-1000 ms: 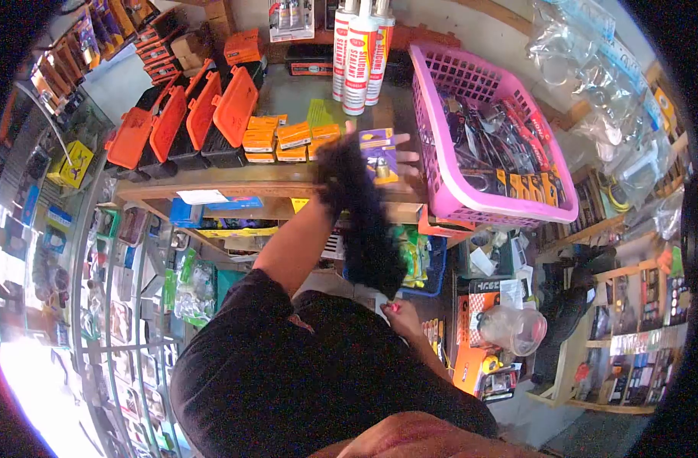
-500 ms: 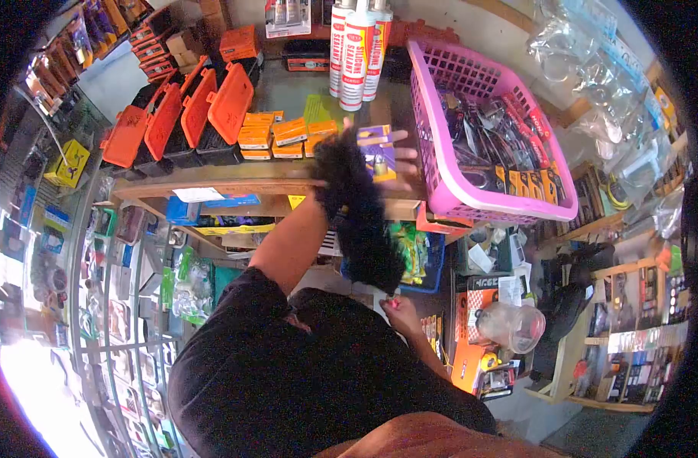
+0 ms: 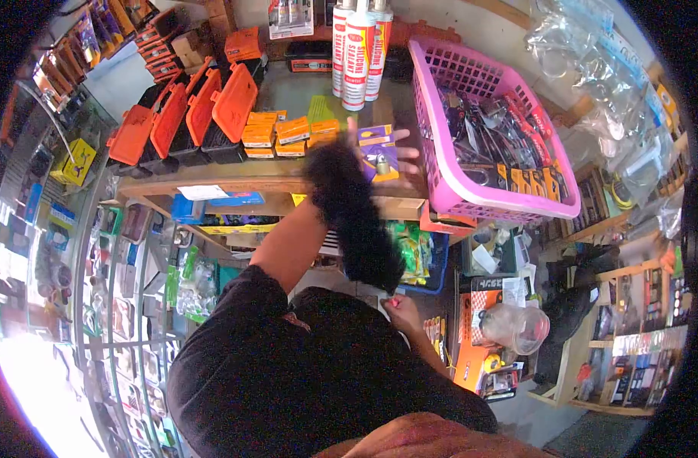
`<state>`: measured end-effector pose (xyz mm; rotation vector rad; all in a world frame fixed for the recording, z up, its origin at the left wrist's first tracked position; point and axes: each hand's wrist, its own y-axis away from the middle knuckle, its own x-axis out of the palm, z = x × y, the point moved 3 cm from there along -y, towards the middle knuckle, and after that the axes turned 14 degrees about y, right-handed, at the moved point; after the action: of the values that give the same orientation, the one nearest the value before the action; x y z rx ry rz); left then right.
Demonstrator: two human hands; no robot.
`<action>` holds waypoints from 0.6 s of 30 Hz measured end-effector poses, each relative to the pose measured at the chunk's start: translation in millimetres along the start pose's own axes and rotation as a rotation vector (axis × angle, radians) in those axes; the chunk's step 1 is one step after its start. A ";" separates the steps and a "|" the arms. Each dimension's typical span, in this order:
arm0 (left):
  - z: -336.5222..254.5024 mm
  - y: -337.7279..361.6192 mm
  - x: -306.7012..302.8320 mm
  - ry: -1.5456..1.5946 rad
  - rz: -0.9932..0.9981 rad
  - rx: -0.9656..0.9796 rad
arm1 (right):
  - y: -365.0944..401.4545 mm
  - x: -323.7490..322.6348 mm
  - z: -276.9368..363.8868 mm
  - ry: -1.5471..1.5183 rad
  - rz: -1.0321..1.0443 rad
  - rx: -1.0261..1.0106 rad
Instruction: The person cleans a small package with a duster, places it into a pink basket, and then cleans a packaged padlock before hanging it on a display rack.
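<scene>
My left hand [image 3: 404, 155] reaches up over the wooden shelf [image 3: 234, 184] and holds a purple padlock package [image 3: 379, 155] upright, fingers spread behind it. A black fluffy duster [image 3: 356, 221] lies across my left wrist, its blurred top brushing the package's left edge. My right hand [image 3: 401, 313], lower down near my chest, grips the duster's pink handle end.
A pink plastic basket [image 3: 486, 203] full of packaged tools stands right of the package. Silicone sealant tubes [image 3: 354, 53] stand behind it, small orange boxes [image 3: 288, 136] and orange-lidded cases [image 3: 204, 114] to the left. A glass display case [image 3: 120, 267] fills the left side.
The duster's top has swept slightly left off the padlock package, showing more of it. My left hand still holds the package in about the same place.
</scene>
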<state>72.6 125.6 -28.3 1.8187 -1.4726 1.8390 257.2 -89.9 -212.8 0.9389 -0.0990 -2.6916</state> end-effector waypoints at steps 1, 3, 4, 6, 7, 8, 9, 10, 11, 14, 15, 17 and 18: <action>-6.9 3.7 -15.7 -0.004 -0.034 0.022 | -2.5 -5.4 -0.8 -0.052 -0.061 0.074; -0.7 7.8 4.1 0.155 -0.050 0.067 | -6.2 -6.5 -15.0 -0.156 -0.085 0.357; -2.8 12.7 -8.7 0.353 -0.019 0.115 | -4.8 -1.7 -16.8 -0.160 -0.082 0.359; 6.9 1.3 26.1 0.036 -0.354 0.158 | -1.9 3.1 6.7 -0.065 -0.076 0.060; 4.7 -2.6 19.6 -0.018 -0.111 0.048 | -5.5 11.4 -13.8 -0.100 0.003 -0.009; 1.0 -4.4 9.9 -0.074 0.140 -0.059 | -7.2 9.1 -18.6 -0.095 -0.009 -0.014; 1.6 -3.4 16.4 -0.022 -0.045 -0.005 | -10.1 4.3 -24.5 -0.130 -0.063 0.091; 5.0 5.3 19.9 -0.103 -0.332 0.175 | -8.8 1.6 -31.2 -0.168 -0.110 0.203; 5.2 3.5 23.7 -0.303 -0.556 0.299 | -7.4 -2.3 -18.8 -0.181 -0.109 0.256; 5.0 5.3 12.0 0.006 -0.296 0.084 | 2.1 0.9 0.4 -0.010 -0.062 0.022; 1.4 -0.6 12.6 -0.036 -0.112 0.016 | 2.4 -8.3 10.0 0.080 -0.149 -0.081; 0.9 10.7 3.0 0.250 -0.128 0.085 | -1.5 -13.4 -0.6 -0.030 -0.116 0.123; 1.0 13.1 7.7 0.500 -0.139 0.125 | 0.3 -11.8 -11.6 -0.150 -0.079 0.334</action>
<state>62.2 114.5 -28.8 1.3208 -1.0459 2.1432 273.3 -86.3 -214.7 0.8401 -0.5694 -2.8715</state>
